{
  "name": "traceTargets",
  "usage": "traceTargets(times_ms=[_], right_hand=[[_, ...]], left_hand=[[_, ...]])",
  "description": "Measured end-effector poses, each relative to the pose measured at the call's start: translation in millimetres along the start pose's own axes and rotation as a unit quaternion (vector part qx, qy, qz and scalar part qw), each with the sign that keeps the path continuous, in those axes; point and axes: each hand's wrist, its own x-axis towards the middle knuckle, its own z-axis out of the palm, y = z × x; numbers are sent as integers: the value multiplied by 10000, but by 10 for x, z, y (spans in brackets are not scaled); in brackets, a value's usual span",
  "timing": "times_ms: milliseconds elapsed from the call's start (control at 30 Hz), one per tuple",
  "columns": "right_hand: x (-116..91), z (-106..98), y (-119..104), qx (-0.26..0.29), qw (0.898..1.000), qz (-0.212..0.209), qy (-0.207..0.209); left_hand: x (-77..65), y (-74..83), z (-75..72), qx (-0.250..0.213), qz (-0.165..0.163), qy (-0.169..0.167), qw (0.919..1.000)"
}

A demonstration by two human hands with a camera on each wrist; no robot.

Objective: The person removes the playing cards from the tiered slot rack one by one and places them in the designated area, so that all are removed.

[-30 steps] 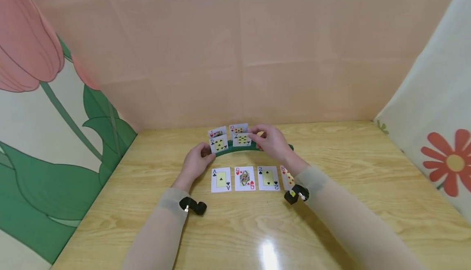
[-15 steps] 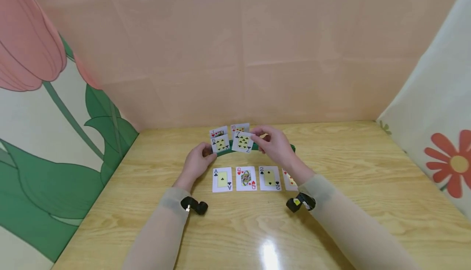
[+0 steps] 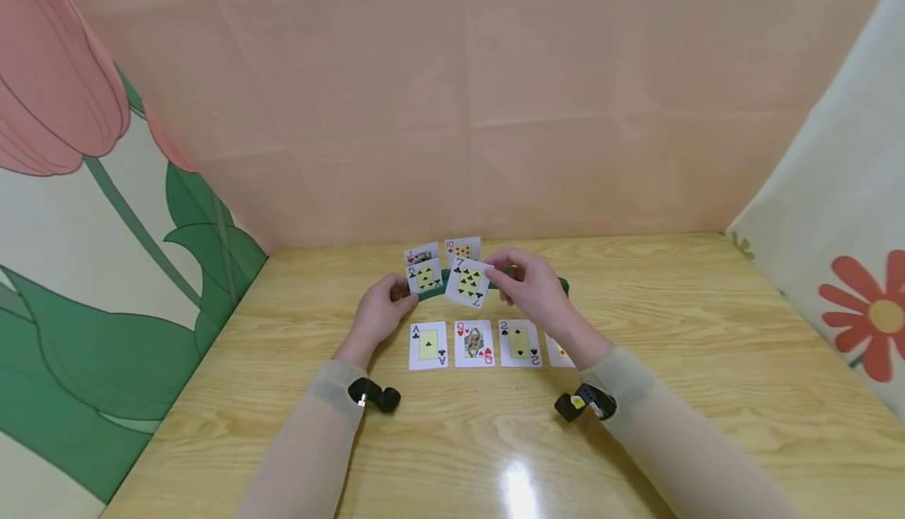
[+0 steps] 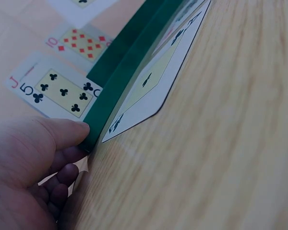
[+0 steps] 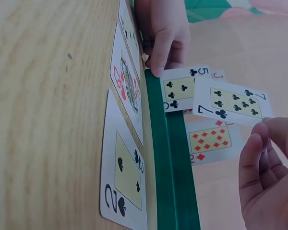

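In the head view, the left hand [image 3: 382,315] gripped the near-side end of a green card holder [image 3: 434,294], and the right hand [image 3: 526,287] pinched the seven of clubs [image 3: 467,282] by its edge. The seven was tilted between the two hands, in front of the holder. Just beside the left hand's fingertips, the five of clubs [image 3: 425,276] stood in the holder, with a red jack [image 3: 422,254] behind it. The ten of diamonds [image 3: 463,248] stood behind the seven, on the right hand's left. On the wood-grained table [image 3: 452,448], nearer the person than the hands, lay a face-up row: the ace of clubs [image 3: 428,346], the queen of hearts [image 3: 474,344], the two of spades [image 3: 519,344] and a red card [image 3: 558,352] partly hidden by the right wrist.

In the left wrist view, the thumb pressed the front of the holder's end while the other fingers were curled behind it. The five stood close beyond the thumb, and the ace lay flat near its tip.

In the right wrist view, thumb and forefinger were closed on one corner of the seven, the remaining fingers bent toward the palm. From this side the seven overlapped the five, and the ten stood behind, between the right hand and the holder's green strip. The left hand showed at the holder's far end.
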Motion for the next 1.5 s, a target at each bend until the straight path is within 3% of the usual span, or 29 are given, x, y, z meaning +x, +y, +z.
traceTargets(times_ms=[767,1500], right_hand=[[-141,75,-42,-226,9991,203,-297],[-275,267,-161,-27,9911,494,-1238]], left_hand=[[19,-3,4,-15,60,4,10000],[32,-33,-4,28,99,-23,9999]])
